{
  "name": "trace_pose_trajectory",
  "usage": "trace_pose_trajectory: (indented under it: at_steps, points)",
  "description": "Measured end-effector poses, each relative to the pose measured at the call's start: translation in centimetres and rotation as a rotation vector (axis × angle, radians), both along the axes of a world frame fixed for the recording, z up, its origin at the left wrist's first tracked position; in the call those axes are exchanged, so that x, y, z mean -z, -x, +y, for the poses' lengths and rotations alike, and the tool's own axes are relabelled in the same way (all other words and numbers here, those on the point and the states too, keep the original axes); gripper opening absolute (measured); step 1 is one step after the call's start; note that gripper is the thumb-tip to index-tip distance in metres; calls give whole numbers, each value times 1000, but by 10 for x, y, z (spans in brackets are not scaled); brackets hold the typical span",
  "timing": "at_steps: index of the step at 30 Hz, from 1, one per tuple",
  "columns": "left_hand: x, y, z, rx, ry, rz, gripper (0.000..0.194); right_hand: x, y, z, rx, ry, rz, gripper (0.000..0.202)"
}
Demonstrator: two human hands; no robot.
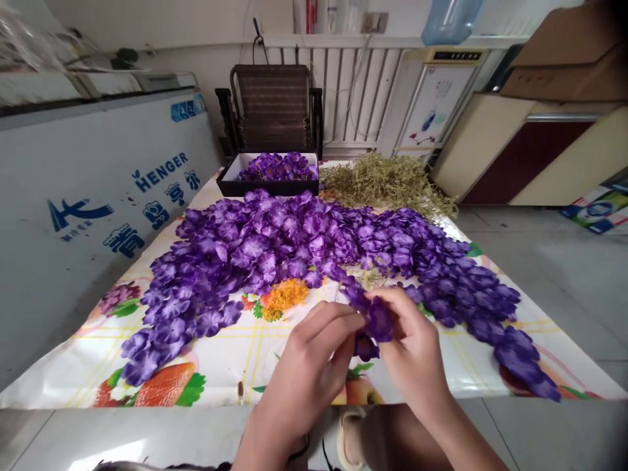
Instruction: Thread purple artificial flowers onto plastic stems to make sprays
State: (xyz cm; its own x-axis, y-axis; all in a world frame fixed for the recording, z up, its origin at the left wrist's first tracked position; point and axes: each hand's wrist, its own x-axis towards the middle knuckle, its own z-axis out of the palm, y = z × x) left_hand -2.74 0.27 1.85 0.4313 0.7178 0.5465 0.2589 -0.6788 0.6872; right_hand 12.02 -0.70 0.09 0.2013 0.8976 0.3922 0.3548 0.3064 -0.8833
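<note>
Near the table's front edge, my left hand (318, 356) and my right hand (409, 340) meet over a cluster of purple artificial flowers (380, 319). The right fingers are closed round the flowers from the side. My left thumb and fingertips pinch at the same cluster; what exactly lies between them is hidden. Beyond my hands spreads a broad, curved pile of loose purple flower petals (265, 242). A small heap of orange flower centres (284, 297) lies just left of the pile's inner edge, in front of my left hand.
A black box with white lining (269, 188) holds purple flowers at the table's far side. Beside it is a heap of yellow-green stems (387, 180). The patterned tablecloth (210, 366) covers the table. A white freezer (98, 190) stands left, a folding chair (272, 98) behind.
</note>
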Motion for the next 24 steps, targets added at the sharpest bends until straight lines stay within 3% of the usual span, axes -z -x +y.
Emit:
trace_pose_trajectory:
  at_steps: [5,9,11,13,15,18,21,24]
  points:
    - [-10,-3,-5,-16,166,-8,24,-2,2,-2,-11,21,78,35]
    - [-19,1,-14,-65,32,-111,19,-2,4,-2,-4,85,181,22]
    - [-23,3,-20,8,61,-171,9,0,3,1,-3,136,257,13]
    - [-26,3,-23,144,232,-43,27,2,1,5,29,166,323,12]
    - [-25,0,-23,202,382,207,31,4,-2,8,55,212,408,15]
    - [-20,-8,-18,121,481,411,21,4,-3,9,53,291,609,20]
    - [-14,-12,-13,40,520,366,22,2,-2,8,60,320,805,25]
    - [-8,-11,-11,29,560,240,36,-2,-1,9,76,351,931,28]
